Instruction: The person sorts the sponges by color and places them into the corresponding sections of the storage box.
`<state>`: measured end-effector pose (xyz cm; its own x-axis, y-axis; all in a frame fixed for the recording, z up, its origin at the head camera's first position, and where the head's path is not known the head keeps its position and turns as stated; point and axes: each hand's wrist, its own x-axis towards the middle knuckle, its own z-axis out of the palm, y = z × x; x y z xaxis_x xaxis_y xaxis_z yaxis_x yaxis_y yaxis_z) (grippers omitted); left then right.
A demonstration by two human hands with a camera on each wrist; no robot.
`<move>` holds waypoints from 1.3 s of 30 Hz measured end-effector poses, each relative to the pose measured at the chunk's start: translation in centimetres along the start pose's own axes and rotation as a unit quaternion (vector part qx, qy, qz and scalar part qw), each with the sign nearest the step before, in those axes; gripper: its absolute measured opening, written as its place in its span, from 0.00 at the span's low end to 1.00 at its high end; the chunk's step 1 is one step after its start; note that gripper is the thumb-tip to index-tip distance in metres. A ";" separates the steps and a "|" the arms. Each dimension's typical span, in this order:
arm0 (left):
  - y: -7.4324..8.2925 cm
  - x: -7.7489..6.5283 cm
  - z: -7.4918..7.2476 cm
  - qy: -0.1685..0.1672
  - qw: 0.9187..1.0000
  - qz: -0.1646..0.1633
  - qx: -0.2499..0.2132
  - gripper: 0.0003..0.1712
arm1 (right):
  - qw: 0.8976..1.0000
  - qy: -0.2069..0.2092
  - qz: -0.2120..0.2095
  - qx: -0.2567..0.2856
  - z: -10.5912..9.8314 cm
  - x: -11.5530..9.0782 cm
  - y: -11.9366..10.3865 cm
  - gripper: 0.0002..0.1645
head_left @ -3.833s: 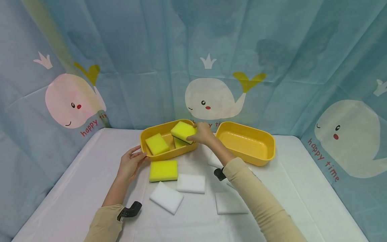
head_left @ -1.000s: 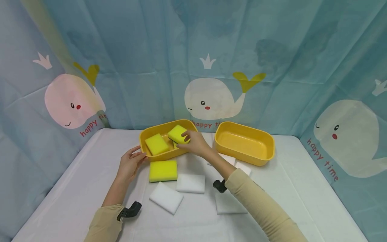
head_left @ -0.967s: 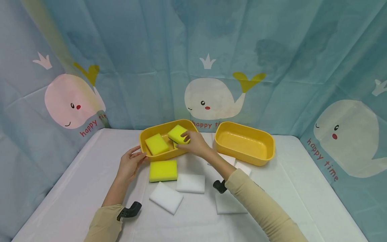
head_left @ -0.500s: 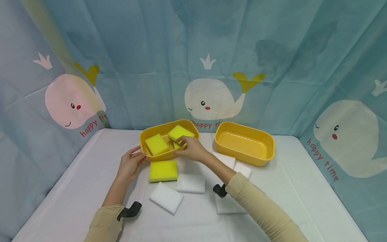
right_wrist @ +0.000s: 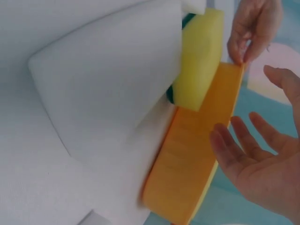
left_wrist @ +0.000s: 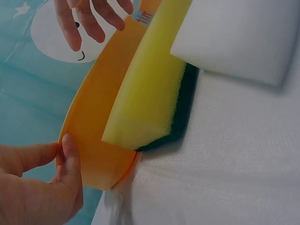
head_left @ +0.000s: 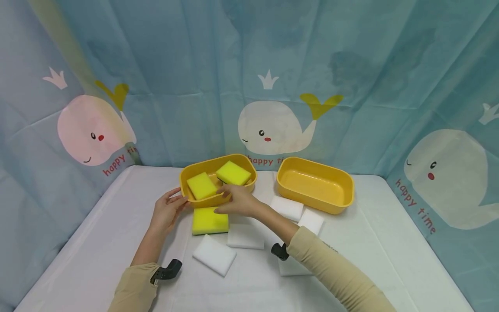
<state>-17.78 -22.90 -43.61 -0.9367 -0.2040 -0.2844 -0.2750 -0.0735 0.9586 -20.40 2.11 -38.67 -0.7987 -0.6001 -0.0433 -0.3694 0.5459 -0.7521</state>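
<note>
My left hand (head_left: pixel 166 213) pinches the left end of a yellow plastic tub (head_left: pixel 218 200), thumb and fingers at its rim in the left wrist view. Inside the tub lie yellow scouring sponges, one at the left (head_left: pixel 202 185) and another at the right (head_left: pixel 234 173). In front of the tub, a yellow sponge with a dark green scouring side (head_left: pixel 208 222) lies on the table. My right hand (head_left: pixel 241 201) hovers over the tub's front wall and that sponge, holding nothing, its fingers spread and relaxed in the right wrist view.
A second yellow tub (head_left: pixel 315 184), with nothing in it, stands at the right. Several white sponge blocks lie on the white table, among them a tilted one (head_left: pixel 215 255) and one beside the yellow sponge (head_left: pixel 245 237). A blue whale-print curtain (head_left: pixel 195 108) hangs behind.
The right hand has let go of the sponge, now lying at the tub's right side, and has moved left and toward the person. The left hand has stayed at the tub's end.
</note>
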 end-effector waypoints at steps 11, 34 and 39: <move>-0.1 0.1 -0.3 -0.011 1.000 0.001 0.006 0.40 | 0.999 -0.026 -0.008 -0.045 1.2 0.5 -0.2 0.36; 0.1 -0.1 -0.4 -0.022 1.000 0.009 0.001 0.39 | 0.991 -0.068 -0.008 -0.111 3.8 1.0 0.6 0.46; 0.1 -0.1 -0.4 -0.022 1.000 0.011 0.003 0.39 | 0.989 -0.069 0.012 -0.130 4.0 0.9 0.5 0.48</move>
<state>-17.58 -23.29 -43.50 -0.9512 -0.1622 -0.2625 -0.2553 -0.0642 0.9647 -19.46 -0.50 -41.75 -0.7431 -0.6494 -0.1614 -0.4753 0.6820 -0.5558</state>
